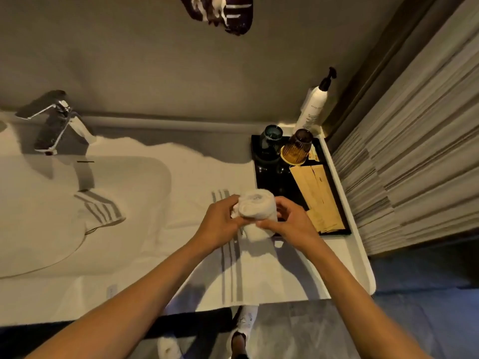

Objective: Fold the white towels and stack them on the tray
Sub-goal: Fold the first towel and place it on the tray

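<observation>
A small white towel [256, 209], rolled into a thick bundle, is held up above the counter between both hands. My left hand [220, 224] grips its left side and my right hand [290, 224] pinches its lower right end. A larger white towel with grey stripes [233, 268] lies spread flat on the counter below. Another striped white towel [99, 211] lies over the sink's edge to the left. The black tray [267, 182] sits just beyond my hands at the right, touching nothing I hold.
On the tray stand a blue glass [270, 141], an amber glass [296, 149] and tan paper packets [317, 195]. A white pump bottle [315, 104] stands in the back corner. A chrome faucet [59, 123] and the sink basin [51, 229] lie left. A striped wall closes the right side.
</observation>
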The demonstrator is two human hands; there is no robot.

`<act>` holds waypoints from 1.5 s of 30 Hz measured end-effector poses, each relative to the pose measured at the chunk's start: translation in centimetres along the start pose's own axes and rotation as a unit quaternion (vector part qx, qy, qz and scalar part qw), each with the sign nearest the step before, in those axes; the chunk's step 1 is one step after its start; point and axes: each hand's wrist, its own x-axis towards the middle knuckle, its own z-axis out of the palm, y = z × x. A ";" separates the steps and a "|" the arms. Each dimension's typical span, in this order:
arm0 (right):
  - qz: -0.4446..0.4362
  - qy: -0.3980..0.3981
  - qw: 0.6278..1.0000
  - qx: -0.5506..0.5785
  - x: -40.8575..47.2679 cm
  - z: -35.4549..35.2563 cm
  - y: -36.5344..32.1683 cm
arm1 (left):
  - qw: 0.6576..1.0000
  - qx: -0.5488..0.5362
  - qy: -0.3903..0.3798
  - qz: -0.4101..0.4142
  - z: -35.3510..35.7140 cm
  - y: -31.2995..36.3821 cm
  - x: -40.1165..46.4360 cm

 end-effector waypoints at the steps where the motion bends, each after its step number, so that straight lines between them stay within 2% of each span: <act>1: -0.006 0.003 1.000 -0.010 1.1 -0.9 0.3 | 1.000 0.016 0.003 0.004 0.9 0.2 1.2; 7: -0.011 0.035 0.999 0.016 7.6 -5.5 4.2 | 0.996 0.088 0.014 0.029 5.6 1.3 9.1; 12: 0.007 0.081 0.997 -0.011 12.9 -6.4 6.0 | 0.990 0.108 0.088 -0.008 8.7 0.2 13.7; 18: 0.011 0.107 0.994 0.026 17.1 -5.3 5.8 | 0.977 0.085 0.186 -0.063 10.4 0.3 16.0; 22: -0.010 0.115 0.993 0.008 17.8 -5.5 5.5 | 0.973 0.078 0.210 -0.050 10.5 0.3 16.7; 25: -0.055 0.101 0.993 -0.038 17.5 -5.9 5.7 | 0.980 0.077 0.176 -0.048 10.0 0.2 16.6; 27: -0.079 0.093 0.989 -0.081 17.1 -6.2 5.9 | 0.975 0.159 0.154 0.020 9.3 -0.2 16.4; 29: -0.097 0.092 0.982 -0.134 16.8 -6.4 6.3 | 0.942 0.288 0.127 0.115 8.6 -0.5 16.4; 31: -0.133 0.113 0.964 -0.202 16.5 -6.4 6.9 | 0.903 0.379 0.108 0.171 8.0 -0.8 16.7; 34: -0.166 0.134 0.938 -0.272 16.1 -6.3 7.8 | 0.845 0.480 0.089 0.219 8.0 -1.3 17.2; 36: -0.160 0.103 0.941 -0.280 15.7 -6.4 8.5 | 0.829 0.512 0.050 0.220 8.3 -1.8 16.8; 38: -0.128 0.087 0.962 -0.224 14.9 -6.7 9.0 | 0.837 0.514 0.003 0.186 8.4 -1.9 16.1; 41: -0.086 0.111 0.985 -0.102 14.6 -6.8 8.7 | 0.882 0.450 -0.050 0.135 8.1 -1.0 15.6; 43: -0.081 0.118 0.987 -0.076 15.2 -6.2 8.4 | 0.910 0.392 -0.057 0.123 8.0 -0.5 15.3; 45: -0.072 0.142 0.984 -0.083 15.9 -5.7 8.0 | 0.912 0.386 -0.061 0.122 8.0 -0.2 14.9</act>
